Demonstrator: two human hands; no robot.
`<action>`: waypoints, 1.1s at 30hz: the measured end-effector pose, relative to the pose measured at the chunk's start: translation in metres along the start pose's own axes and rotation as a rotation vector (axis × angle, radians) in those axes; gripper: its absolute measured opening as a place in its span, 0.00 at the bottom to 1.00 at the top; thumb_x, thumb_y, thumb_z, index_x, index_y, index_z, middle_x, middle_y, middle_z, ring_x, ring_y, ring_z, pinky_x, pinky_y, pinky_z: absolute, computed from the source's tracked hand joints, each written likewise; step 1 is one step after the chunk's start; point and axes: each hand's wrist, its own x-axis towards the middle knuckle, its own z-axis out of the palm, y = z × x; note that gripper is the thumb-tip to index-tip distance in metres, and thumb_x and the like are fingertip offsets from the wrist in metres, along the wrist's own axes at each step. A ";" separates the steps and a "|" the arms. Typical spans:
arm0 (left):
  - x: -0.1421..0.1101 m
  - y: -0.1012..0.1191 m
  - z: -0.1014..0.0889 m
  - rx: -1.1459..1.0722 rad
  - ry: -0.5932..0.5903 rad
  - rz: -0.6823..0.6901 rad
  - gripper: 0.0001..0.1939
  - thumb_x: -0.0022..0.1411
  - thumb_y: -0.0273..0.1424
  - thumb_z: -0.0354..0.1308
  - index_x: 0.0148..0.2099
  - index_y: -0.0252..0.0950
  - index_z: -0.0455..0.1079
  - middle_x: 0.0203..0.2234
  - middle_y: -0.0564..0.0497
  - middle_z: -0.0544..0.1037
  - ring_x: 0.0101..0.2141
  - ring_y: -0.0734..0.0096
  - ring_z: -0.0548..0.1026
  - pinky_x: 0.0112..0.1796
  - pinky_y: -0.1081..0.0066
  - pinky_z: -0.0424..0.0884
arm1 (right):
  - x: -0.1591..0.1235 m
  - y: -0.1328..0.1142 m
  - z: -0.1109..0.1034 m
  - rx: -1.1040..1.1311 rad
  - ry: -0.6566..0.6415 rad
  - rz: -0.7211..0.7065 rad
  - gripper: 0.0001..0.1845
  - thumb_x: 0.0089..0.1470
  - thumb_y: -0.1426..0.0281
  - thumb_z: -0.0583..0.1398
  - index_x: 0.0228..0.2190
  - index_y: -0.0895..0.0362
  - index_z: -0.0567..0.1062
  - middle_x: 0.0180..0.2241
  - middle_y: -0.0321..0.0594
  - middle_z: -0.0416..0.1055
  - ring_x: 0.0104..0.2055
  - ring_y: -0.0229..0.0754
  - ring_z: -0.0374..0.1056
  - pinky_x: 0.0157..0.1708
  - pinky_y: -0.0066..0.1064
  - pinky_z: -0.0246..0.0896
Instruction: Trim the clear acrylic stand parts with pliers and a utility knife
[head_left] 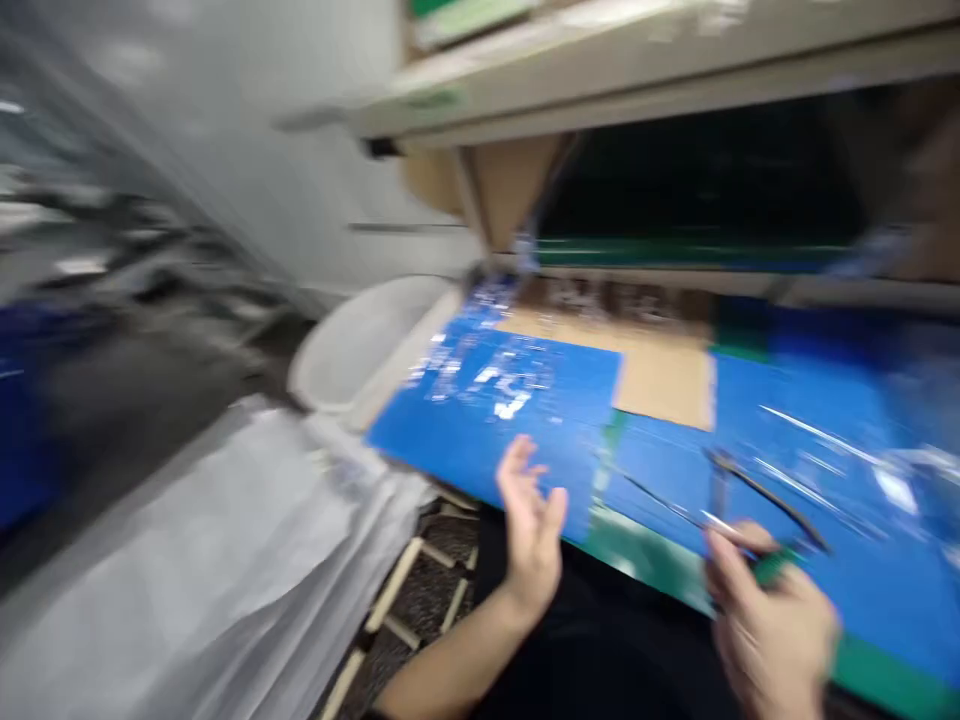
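The picture is smeared by motion. My left hand (531,525) hovers at the near edge of a blue mat (495,400), fingers apart and loosely curled, holding nothing. My right hand (765,620) is closed round the green handle of a small tool (750,500), which looks like cutters or tweezers with thin dark arms reaching out over the blue surface. Small white bits lie scattered on the blue mat ahead of my left hand. A brown cardboard sheet (667,375) lies behind them.
A white round bin (352,345) stands left of the bench. A clear plastic bag (195,580) spreads over the lower left. A shelf (600,80) hangs over the bench. Thin metal strips (817,440) lie at the right on the blue surface.
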 end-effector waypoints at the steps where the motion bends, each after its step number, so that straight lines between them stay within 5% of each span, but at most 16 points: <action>1: 0.002 -0.008 -0.003 0.172 -0.110 0.233 0.33 0.74 0.45 0.61 0.74 0.41 0.59 0.70 0.35 0.66 0.68 0.48 0.67 0.63 0.52 0.67 | -0.001 -0.003 -0.011 -0.001 -0.020 -0.088 0.17 0.60 0.56 0.72 0.34 0.58 0.81 0.32 0.39 0.75 0.34 0.45 0.73 0.35 0.36 0.73; 3: 0.009 -0.021 0.000 0.444 -0.437 0.591 0.33 0.71 0.42 0.66 0.72 0.40 0.63 0.66 0.35 0.73 0.66 0.45 0.71 0.66 0.49 0.64 | 0.002 -0.011 -0.020 0.041 -0.248 -0.269 0.14 0.67 0.61 0.66 0.32 0.56 0.80 0.30 0.39 0.73 0.32 0.45 0.71 0.35 0.37 0.70; 5: 0.014 -0.026 0.011 0.544 -0.660 0.773 0.26 0.74 0.34 0.64 0.70 0.37 0.66 0.59 0.37 0.80 0.60 0.49 0.78 0.64 0.50 0.64 | 0.007 -0.017 -0.024 0.002 -0.333 -0.297 0.14 0.70 0.62 0.63 0.33 0.54 0.81 0.29 0.37 0.72 0.31 0.42 0.70 0.35 0.34 0.70; 9: 0.009 -0.014 0.029 0.469 -0.950 0.846 0.15 0.76 0.20 0.55 0.60 0.35 0.69 0.43 0.46 0.85 0.41 0.63 0.83 0.50 0.63 0.74 | -0.001 -0.020 -0.029 -0.014 -0.407 -0.302 0.16 0.72 0.59 0.61 0.33 0.54 0.80 0.30 0.36 0.70 0.32 0.41 0.69 0.36 0.33 0.69; 13: 0.004 -0.008 0.033 0.459 -1.008 0.789 0.13 0.76 0.20 0.53 0.58 0.36 0.68 0.41 0.47 0.83 0.39 0.64 0.81 0.44 0.66 0.74 | -0.010 -0.004 -0.032 0.068 -0.443 -0.285 0.18 0.68 0.55 0.66 0.32 0.54 0.77 0.29 0.36 0.68 0.31 0.41 0.66 0.34 0.34 0.65; 15: 0.004 -0.010 0.032 0.462 -1.009 0.730 0.11 0.76 0.21 0.52 0.56 0.37 0.69 0.39 0.48 0.81 0.37 0.64 0.79 0.41 0.67 0.73 | -0.010 0.003 -0.034 0.137 -0.436 -0.192 0.16 0.67 0.54 0.67 0.40 0.54 0.78 0.33 0.37 0.69 0.33 0.41 0.66 0.36 0.33 0.65; 18: 0.007 -0.015 0.028 0.458 -0.968 0.635 0.09 0.77 0.23 0.52 0.54 0.38 0.69 0.38 0.48 0.80 0.36 0.64 0.78 0.41 0.67 0.72 | -0.010 0.010 -0.039 0.210 -0.415 -0.025 0.21 0.72 0.52 0.60 0.57 0.51 0.73 0.37 0.36 0.69 0.34 0.40 0.64 0.36 0.32 0.64; 22: 0.014 -0.021 0.021 0.409 -0.895 0.589 0.07 0.78 0.26 0.51 0.49 0.39 0.70 0.34 0.49 0.79 0.33 0.65 0.76 0.39 0.67 0.72 | -0.010 0.015 -0.047 0.164 -0.450 0.057 0.18 0.77 0.53 0.52 0.54 0.51 0.71 0.32 0.33 0.61 0.30 0.39 0.56 0.30 0.30 0.56; 28: 0.017 -0.019 0.019 0.375 -0.801 0.592 0.07 0.78 0.27 0.51 0.48 0.37 0.70 0.33 0.49 0.78 0.33 0.65 0.74 0.39 0.66 0.70 | -0.008 0.005 -0.057 0.024 -0.453 -0.020 0.11 0.79 0.59 0.49 0.48 0.52 0.67 0.35 0.35 0.67 0.33 0.40 0.63 0.37 0.33 0.61; 33: 0.011 -0.010 0.021 0.261 -0.797 0.573 0.12 0.82 0.35 0.47 0.47 0.37 0.70 0.33 0.49 0.78 0.33 0.66 0.73 0.41 0.64 0.69 | -0.007 -0.020 -0.059 -0.117 -0.540 -0.177 0.11 0.79 0.64 0.52 0.52 0.53 0.71 0.43 0.42 0.77 0.42 0.44 0.74 0.44 0.36 0.67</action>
